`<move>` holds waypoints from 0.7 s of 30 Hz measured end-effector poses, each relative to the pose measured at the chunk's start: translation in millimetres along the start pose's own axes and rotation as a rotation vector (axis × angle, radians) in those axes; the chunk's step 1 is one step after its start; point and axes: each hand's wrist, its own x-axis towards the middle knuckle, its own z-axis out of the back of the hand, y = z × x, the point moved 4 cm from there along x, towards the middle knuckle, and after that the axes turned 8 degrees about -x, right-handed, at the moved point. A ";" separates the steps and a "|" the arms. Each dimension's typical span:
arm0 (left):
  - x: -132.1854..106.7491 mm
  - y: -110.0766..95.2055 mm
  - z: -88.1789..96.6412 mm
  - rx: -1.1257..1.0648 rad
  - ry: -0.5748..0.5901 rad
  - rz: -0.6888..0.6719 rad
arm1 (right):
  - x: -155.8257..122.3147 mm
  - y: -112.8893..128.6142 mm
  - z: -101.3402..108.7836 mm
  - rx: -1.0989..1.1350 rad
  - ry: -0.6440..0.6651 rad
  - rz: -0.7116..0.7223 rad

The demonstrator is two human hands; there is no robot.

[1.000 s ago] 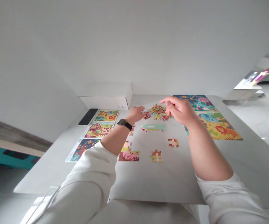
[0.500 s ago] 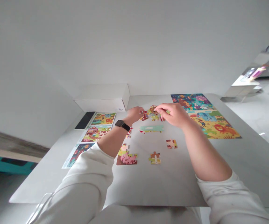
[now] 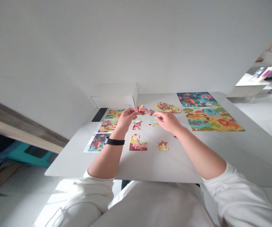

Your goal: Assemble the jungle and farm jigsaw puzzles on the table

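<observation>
My left hand (image 3: 126, 117), with a black watch on the wrist, pinches a small red and yellow puzzle piece (image 3: 141, 109) just above the grey table (image 3: 221, 148). My right hand (image 3: 167, 121) hovers with curled fingers over a light green joined strip (image 3: 153, 121); whether it grips anything is unclear. A red barn piece (image 3: 137, 125) lies between the hands. Nearer me lie a pink and brown joined corner (image 3: 138, 144) and a small brown and yellow piece (image 3: 163, 146). A heap of loose pieces (image 3: 167, 107) lies beyond the hands.
Two finished colourful puzzles (image 3: 208, 112) lie at the right of the table. A strip of picture cards (image 3: 104, 130) lies at the left, with a black phone (image 3: 99, 114) and a white box (image 3: 116, 95) behind it against the wall.
Both hands have drawn back from the heap toward me. My left hand has lifted a piece out of it. The camera has tipped and shifted, so the table sits more to the right.
</observation>
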 end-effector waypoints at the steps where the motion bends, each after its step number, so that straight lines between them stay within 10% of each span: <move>1: -10.9 -0.1 5.2 -0.032 -0.016 0.023 | -5.3 1.1 -8.7 0.009 0.017 -0.013; 8: -53.6 12.6 6.8 -0.152 0.005 0.092 | -36.4 10.5 -38.9 0.224 -0.008 -0.151; 21: -61.9 33.0 -17.8 -0.105 0.083 0.104 | -45.7 22.0 -61.5 0.448 0.057 -0.214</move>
